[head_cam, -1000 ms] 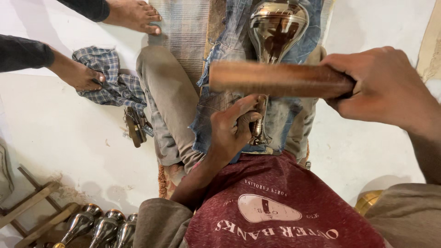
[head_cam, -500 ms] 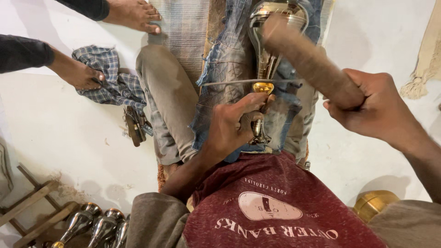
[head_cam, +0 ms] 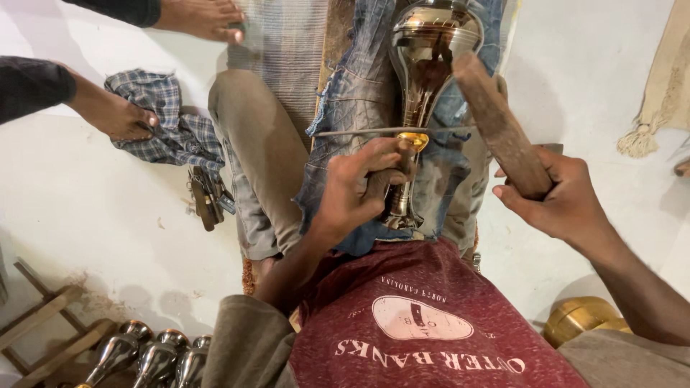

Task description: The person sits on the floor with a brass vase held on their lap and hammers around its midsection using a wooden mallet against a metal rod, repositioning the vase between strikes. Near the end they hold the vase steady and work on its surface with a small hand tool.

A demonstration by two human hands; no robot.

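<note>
left hand (head_cam: 359,187) grips vase (head_cam: 424,79); right hand (head_cam: 557,197), seemingly, mallet (head_cam: 499,126)

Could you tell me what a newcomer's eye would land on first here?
Probably the shiny bulb-shaped metal piece lying at top centre on denim cloth. The left hand grips its narrow stem, while the right hand holds a wooden block beside it. Similar polished pieces lie bottom left.

Bare floor (head_cam: 93,215) left and floor far right passable; checked cloth (head_cam: 169,118), co-worker's hand (head_cam: 118,115), near-left metal pieces (head_cam: 154,356) block.
</note>
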